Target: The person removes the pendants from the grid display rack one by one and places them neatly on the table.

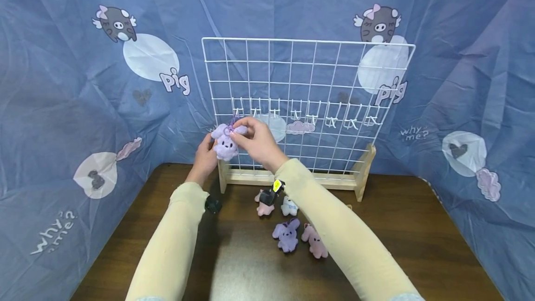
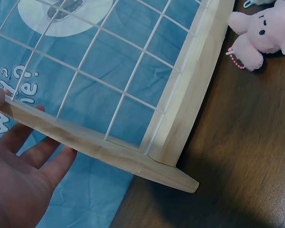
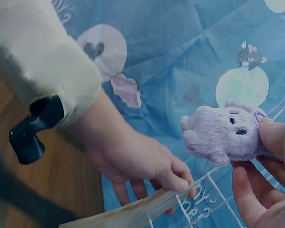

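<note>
My right hand [image 1: 261,145] pinches a purple plush puppy keychain [image 1: 226,147] by its top, near the purple cord. The toy hangs upright in front of the left end of a white wire grid rack [image 1: 309,41], close to the leftmost hook [image 1: 237,111]. Whether its cord touches that hook I cannot tell. Lower down, my left hand [image 1: 204,158] grips the rack's wooden side post [image 2: 99,147], thumb on one side and fingers round the other. In the right wrist view the plush puppy [image 3: 218,135] lies sideways, partly covered by fingers.
Several small hooks [image 1: 331,121] run in a row across the grid. On the brown table [image 1: 401,245] lie more plush keychains: a purple one [image 1: 286,236], a pink one [image 1: 316,245], a white one [image 1: 289,206] and another pink one [image 1: 264,209]. Patterned blue cloth [image 1: 234,3] hangs behind.
</note>
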Available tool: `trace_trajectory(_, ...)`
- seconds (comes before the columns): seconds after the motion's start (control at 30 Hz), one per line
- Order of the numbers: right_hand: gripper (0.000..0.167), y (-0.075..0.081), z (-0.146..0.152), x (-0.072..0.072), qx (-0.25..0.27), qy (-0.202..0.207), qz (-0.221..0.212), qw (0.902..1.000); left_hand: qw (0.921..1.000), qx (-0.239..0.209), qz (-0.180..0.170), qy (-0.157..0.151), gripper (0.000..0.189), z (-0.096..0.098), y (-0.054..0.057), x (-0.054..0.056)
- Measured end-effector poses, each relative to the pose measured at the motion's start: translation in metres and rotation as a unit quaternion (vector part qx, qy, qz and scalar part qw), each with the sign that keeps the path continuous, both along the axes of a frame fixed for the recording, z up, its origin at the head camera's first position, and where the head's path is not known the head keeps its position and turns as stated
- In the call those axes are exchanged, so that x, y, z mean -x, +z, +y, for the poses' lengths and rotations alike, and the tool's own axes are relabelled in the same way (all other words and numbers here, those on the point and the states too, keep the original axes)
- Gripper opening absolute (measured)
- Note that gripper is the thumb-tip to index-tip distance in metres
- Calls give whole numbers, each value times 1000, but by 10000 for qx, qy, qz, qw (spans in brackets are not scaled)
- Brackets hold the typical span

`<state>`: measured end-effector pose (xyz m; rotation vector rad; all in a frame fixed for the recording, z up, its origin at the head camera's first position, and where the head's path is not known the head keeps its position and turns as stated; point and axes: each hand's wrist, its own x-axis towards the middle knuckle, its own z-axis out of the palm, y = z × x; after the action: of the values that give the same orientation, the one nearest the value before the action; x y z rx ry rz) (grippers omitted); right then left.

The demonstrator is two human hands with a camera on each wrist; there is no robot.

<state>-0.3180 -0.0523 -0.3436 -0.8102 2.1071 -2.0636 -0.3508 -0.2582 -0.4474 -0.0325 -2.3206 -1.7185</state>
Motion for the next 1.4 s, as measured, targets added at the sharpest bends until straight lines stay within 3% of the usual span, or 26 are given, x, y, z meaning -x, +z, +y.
trace_trajectory(0.23, 18, 5, 3, -6, 89, 93, 42, 9999, 9998, -218, -30, -38, 51, 0, -1, 1)
trace_trajectory(0.43, 17, 4, 6, -13, 151, 251, 83, 9995, 9997, -149, 179, -1, 41, 0, -3, 1)
trace_trajectory(0.67, 16, 2, 19, -25, -118, 457, 256, 9986, 9999, -6, 59, 113, 51, 2, 0, -1)
trace_trajectory(0.77, 16, -1, 25, -31, -225, 544, 330, 9977, 9998, -3, 34, 174, 43, 3, 2, -2)
trace_trajectory(1.1, 18, -15, 44, -44, -590, 650, 532, 9947, 9994, 182, 56, 277, 36, 2, -1, 2)
trace_trajectory(1.4, 18, -42, 59, -51, -776, 685, 637, 9926, 9991, 217, 54, 368, 35, 3, 0, 1)
